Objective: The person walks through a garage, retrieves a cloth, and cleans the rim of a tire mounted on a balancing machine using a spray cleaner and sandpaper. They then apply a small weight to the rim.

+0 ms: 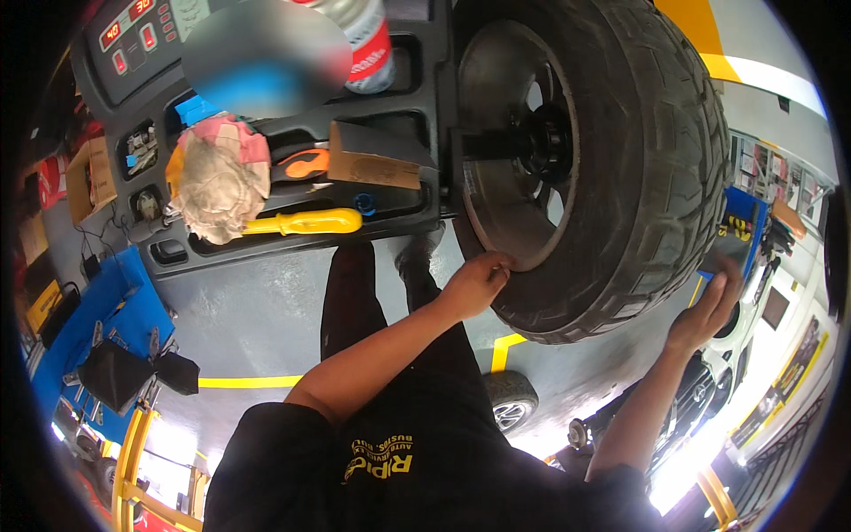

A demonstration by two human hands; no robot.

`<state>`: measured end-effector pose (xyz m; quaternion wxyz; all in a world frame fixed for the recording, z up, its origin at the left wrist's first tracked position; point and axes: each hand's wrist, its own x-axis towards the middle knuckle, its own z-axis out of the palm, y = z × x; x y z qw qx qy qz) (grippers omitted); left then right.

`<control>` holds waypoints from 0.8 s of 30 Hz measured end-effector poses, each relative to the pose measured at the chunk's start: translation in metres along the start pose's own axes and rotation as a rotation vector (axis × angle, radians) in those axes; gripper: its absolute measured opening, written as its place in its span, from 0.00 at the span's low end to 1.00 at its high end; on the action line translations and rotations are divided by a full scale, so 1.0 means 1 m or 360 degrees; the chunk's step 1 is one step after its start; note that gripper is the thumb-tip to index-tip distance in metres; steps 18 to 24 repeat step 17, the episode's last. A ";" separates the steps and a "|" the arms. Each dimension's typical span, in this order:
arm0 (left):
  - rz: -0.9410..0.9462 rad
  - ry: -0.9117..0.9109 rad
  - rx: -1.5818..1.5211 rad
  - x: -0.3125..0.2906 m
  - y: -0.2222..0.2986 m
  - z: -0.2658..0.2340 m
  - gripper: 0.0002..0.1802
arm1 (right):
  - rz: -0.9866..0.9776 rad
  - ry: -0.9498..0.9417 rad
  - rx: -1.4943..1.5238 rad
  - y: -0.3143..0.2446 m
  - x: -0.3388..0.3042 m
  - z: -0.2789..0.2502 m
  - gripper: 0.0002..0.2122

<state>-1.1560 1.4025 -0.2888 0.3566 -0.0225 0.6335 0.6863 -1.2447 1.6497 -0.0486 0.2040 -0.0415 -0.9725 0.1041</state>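
A large black off-road tire (651,168) on a dark rim (505,213) is mounted on the shaft (492,144) of a wheel balancer, at the upper right. My left hand (479,285) is at the lower edge of the rim, against the tire's sidewall. Its fingers are curled and pressed together; whatever they may hold is hidden. Off the tread's lower right side is my right hand (707,309), with its fingers stretched out and nothing in it. It looks slightly apart from the tread.
The balancer's tray (292,246) holds a crumpled rag (222,177), a yellow-handled tool (319,221), an orange-and-black handle (303,165), a cardboard box (377,158) and a bottle (368,53). A smaller wheel (512,401) is on the floor behind me. A blue cabinet (97,328) stands left.
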 end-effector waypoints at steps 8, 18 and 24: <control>0.0010 0.0504 0.0655 0.100 -0.140 0.008 0.17 | -0.0407 -0.0230 -0.0119 -0.009 0.078 0.042 0.26; -0.0395 0.1079 0.0668 0.270 -0.228 0.007 0.24 | -0.0351 -0.0162 -0.0029 0.024 0.043 0.050 0.34; -0.0395 0.1079 0.0668 0.270 -0.228 0.007 0.24 | -0.0351 -0.0162 -0.0029 0.024 0.043 0.050 0.34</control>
